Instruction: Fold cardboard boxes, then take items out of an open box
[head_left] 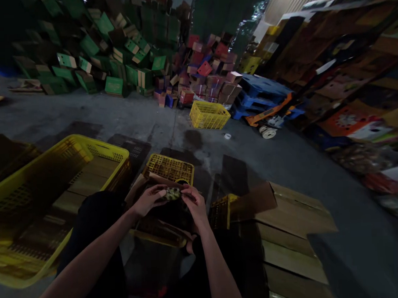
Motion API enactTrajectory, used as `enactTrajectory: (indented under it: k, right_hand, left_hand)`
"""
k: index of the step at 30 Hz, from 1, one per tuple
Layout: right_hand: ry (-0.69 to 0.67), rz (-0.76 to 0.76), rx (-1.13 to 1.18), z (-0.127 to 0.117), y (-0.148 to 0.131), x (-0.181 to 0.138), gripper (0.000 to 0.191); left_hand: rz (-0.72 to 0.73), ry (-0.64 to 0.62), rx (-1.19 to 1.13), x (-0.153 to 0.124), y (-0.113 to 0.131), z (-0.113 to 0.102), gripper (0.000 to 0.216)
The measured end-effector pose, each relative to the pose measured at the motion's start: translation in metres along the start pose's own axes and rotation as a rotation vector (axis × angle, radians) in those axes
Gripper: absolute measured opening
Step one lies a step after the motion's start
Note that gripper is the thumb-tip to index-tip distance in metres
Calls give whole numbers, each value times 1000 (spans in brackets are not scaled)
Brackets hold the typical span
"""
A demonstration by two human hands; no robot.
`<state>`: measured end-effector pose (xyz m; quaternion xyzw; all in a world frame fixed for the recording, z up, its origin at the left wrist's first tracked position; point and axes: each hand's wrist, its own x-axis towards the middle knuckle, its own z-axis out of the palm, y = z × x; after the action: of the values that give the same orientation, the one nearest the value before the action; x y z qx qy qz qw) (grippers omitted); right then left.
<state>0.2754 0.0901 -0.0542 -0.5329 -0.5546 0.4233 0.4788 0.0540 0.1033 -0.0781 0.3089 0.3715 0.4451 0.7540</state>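
Note:
My left hand (151, 199) and my right hand (195, 204) come together in front of me, fingers closed on the two ends of a small pale-green, mottled item (173, 193). The dim light hides its exact kind. Below the hands stands a yellow crate (158, 239) with brown cardboard (137, 185) along its sides, and its inside is too dark to make out. Just beyond it is a yellow crate with a grid face (170, 167). The right thumb and fingers pinch the item's right end, while the left fingers support the other end.
A large yellow crate (75, 141) with cardboard boxes inside stands at left. Flattened cardboard (297, 206) lies at right. Farther off are another yellow crate (210, 115), an orange pallet jack (270, 113), blue pallets (260, 87) and heaped green boxes (113, 85).

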Motion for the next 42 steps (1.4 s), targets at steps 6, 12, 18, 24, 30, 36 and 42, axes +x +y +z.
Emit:
enactTrajectory:
  k: [6,12,18,24,30,36,42]
  right_hand:
    - [-8,138,179,1,4,-3,48]
    - [-104,157,119,-1,2,-4,48]
    - [-131,101,107,-3,0,-5,34]
    - [-135,82,104,0,1,-4,30]
    - [-140,131,171,4,0,-2,28]
    - [-43,201,158,3,4,-3,26]
    - [-43,213,203,-3,7,-6,26]
  left_hand:
    - [100,-50,99,-4,4,0,68]
    - [191,-121,113,-3,1,4,87]
    - [48,-8,80,-1,0,6,54]
    - [85,79,119,0,0,2,46]
    - [100,83,132,1,-1,-1,40]
    - [73,-5,33,-1,3,4,49]
    - [144,40,19,5,-2,2,36]
